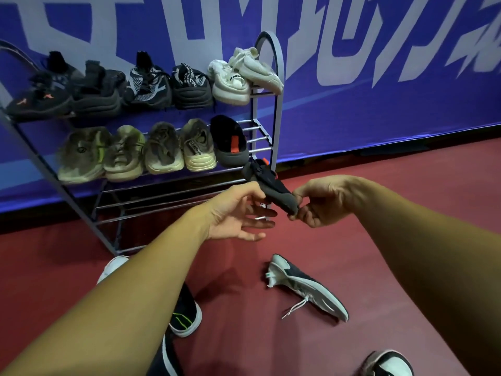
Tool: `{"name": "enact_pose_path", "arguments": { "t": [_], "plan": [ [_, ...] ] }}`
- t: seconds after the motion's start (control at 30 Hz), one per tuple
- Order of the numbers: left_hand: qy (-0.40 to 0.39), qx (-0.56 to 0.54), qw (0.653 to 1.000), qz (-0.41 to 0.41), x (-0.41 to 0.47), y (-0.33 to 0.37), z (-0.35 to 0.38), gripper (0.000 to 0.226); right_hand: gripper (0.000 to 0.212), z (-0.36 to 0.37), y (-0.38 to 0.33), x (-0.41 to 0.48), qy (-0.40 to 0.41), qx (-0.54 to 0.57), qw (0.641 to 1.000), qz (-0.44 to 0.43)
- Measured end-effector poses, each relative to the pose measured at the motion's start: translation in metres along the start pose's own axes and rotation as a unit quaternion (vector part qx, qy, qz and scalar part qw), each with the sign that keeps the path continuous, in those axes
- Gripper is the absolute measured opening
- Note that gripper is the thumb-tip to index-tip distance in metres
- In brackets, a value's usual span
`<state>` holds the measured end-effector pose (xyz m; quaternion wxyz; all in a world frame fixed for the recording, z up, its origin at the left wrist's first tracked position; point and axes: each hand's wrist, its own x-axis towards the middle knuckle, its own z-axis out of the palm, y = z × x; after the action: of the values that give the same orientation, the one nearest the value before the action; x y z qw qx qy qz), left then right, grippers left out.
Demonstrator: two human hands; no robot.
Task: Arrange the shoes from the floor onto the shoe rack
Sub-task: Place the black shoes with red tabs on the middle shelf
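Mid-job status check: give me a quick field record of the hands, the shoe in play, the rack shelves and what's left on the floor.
held item: dark grey shoe, in the air by the shoe rack, at its right end
right hand: grip pinches the shoe's near end
left hand: fingers straight, under the shoe
top shelf: six shoes
middle shelf: five shoes, bars showing right of the black slip-on
floor: grey-and-white sneaker on its side; black shoe with green marks
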<state>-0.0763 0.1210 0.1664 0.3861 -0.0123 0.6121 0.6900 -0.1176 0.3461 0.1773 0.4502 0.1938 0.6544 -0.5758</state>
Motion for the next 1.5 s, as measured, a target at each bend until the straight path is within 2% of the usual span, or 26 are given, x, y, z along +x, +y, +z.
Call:
{"name": "enact_pose_path", "arguments": {
  "t": [0.07, 0.17, 0.33, 0.43, 0.67, 0.8, 0.9, 1.0, 1.13, 1.23, 1.33, 1.4, 1.5],
  "plan": [
    [-0.008, -0.005, 1.000, 0.003, -0.001, 0.000, 0.002, 0.062, 0.016, -0.002, 0.003, -0.004, -0.006, 0.023, 1.000, 0.000],
    [0.006, -0.013, 1.000, 0.022, -0.001, 0.004, 0.008, 0.060, 0.018, -0.006, 0.007, -0.004, -0.006, 0.045, 0.999, -0.013],
    [0.083, 0.046, 0.993, 0.066, 0.004, 0.015, 0.024, 0.022, 0.025, -0.006, 0.008, 0.004, -0.001, 0.076, 0.994, -0.084],
    [0.119, 0.002, 0.989, 0.093, 0.009, 0.019, 0.024, 0.007, 0.034, -0.004, 0.003, 0.008, 0.007, 0.084, 0.984, -0.156],
    [0.216, -0.050, 0.968, 0.119, 0.031, 0.028, 0.009, 0.022, 0.035, 0.004, -0.016, 0.035, 0.047, 0.106, 0.959, -0.258],
    [0.236, -0.091, 0.959, 0.129, 0.052, 0.037, 0.004, 0.021, 0.009, 0.011, -0.022, 0.060, 0.097, 0.174, 0.940, -0.277],
    [0.235, -0.118, 0.956, 0.131, 0.068, 0.043, -0.001, 0.020, 0.012, 0.014, -0.025, 0.074, 0.111, 0.186, 0.935, -0.280],
    [0.233, -0.145, 0.951, 0.140, 0.083, 0.050, -0.003, 0.020, 0.014, 0.017, -0.031, 0.083, 0.077, 0.246, 0.918, -0.301],
    [0.233, -0.180, 0.943, 0.157, 0.099, 0.049, -0.010, 0.013, 0.021, 0.018, -0.042, 0.092, 0.011, 0.384, 0.868, -0.314],
    [0.234, -0.190, 0.947, 0.109, 0.103, 0.043, -0.030, 0.056, 0.029, 0.018, -0.053, 0.107, 0.014, 0.407, 0.859, -0.311],
    [0.242, -0.214, 0.946, 0.035, 0.102, 0.041, -0.046, 0.075, 0.029, 0.019, -0.063, 0.116, 0.027, 0.424, 0.851, -0.310],
    [0.280, -0.241, 0.929, 0.009, 0.102, 0.042, -0.050, 0.072, 0.027, 0.020, -0.067, 0.120, 0.035, 0.436, 0.843, -0.311],
    [0.314, -0.263, 0.911, 0.048, 0.107, 0.045, -0.058, 0.052, 0.025, 0.022, -0.071, 0.126, 0.054, 0.440, 0.840, -0.314]
  ]
}}
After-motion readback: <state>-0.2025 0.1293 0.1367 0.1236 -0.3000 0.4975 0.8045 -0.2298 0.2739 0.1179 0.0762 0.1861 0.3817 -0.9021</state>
